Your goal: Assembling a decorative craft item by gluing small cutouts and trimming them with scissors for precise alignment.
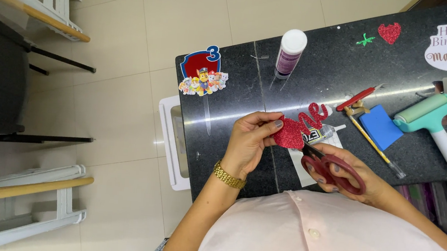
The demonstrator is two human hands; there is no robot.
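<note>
Left hand (252, 139) pinched the red glitter cutout (296, 129) between thumb and fingertips, just above the black table (222, 136). Right hand (340, 174) had fingers closed through the red scissors (335, 167) handles, blades meeting the cutout's lower edge. Cutout judged light, thin, floppy at the script loops; best held by the solid heart. Glue tube (322, 133) lay just beyond the fingertips; bare tabletop left of them.

The person is wearing a soft pale pink shirt with a small round button (314, 233). A shiny gold chain bracelet (229, 175) is sitting on the left wrist.
</note>
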